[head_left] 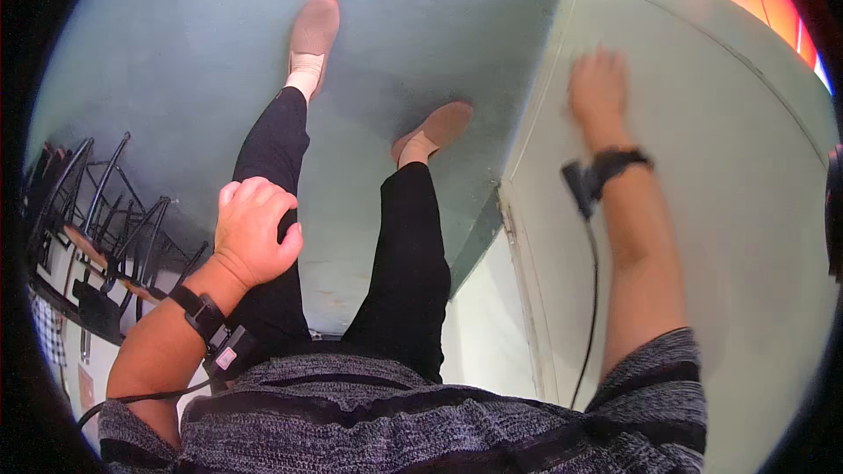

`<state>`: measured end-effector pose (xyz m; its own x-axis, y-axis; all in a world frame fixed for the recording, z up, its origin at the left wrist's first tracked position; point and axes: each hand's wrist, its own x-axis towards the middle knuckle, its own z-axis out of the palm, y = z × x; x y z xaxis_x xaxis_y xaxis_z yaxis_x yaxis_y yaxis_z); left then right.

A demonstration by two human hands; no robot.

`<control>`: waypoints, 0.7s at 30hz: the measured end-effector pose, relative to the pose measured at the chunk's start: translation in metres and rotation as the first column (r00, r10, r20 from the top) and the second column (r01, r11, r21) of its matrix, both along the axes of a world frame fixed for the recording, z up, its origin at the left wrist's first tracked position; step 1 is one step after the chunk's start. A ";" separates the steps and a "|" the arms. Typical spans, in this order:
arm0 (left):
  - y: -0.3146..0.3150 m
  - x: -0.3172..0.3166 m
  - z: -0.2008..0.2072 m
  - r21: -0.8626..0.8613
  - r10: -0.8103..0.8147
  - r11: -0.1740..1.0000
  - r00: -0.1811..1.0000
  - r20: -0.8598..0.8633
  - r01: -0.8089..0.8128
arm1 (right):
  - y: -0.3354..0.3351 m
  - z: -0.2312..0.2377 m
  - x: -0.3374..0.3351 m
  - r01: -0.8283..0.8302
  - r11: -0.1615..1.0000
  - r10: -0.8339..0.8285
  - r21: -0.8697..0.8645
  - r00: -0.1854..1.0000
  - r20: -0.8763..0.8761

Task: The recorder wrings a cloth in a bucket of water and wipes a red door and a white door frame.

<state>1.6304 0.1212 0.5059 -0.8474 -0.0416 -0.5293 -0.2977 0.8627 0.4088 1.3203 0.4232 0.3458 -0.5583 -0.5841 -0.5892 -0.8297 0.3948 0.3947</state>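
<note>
My left hand [255, 226] hangs in front of my left trouser leg, back upward. Its fingers curl loosely downward and the thumb sticks out to the side; I see nothing in its grip. On the right, my right hand [600, 92] is raised over a pale door [729, 237] and smeared by motion. Whether it touches the door surface I cannot tell. Each wrist carries a black strap, the left one [200, 312] and the right one [619, 167], with a small device and a cable on it.
Black metal-legged furniture [114, 211] is crowded together at the left. A hinge [506, 218] sits on the door's near edge. Grey-green floor [202, 53] lies under my feet in brown slip-on shoes [314, 28]. Something bright orange-red [766, 4] shows beyond the door's top right.
</note>
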 end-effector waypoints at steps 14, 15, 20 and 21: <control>0.000 0.005 0.007 -0.047 -0.008 0.999 0.988 0.152 0.015 | -0.040 -0.115 -0.033 -0.034 0.997 0.030 0.074 0.998 0.053; 0.004 0.000 0.004 -0.014 -0.018 1.000 0.987 0.160 0.021 | 0.005 -0.133 -0.009 -0.121 0.990 0.114 -0.076 0.989 -0.090; 0.002 -0.008 0.007 0.003 -0.056 0.998 0.976 0.210 0.056 | 0.125 -0.121 0.182 -0.333 0.870 0.070 0.363 0.812 0.579; 0.000 -0.009 0.010 -0.013 -0.064 0.998 0.974 0.219 0.069 | 0.135 -0.098 0.221 -0.286 0.882 -0.018 0.375 0.774 0.633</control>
<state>1.6218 0.1207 0.5161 -0.7125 -0.0017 -0.7016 -0.3196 0.8910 0.3225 1.5413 0.5587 0.2477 0.0677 -0.2269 -0.9716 -0.9781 0.1769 -0.1094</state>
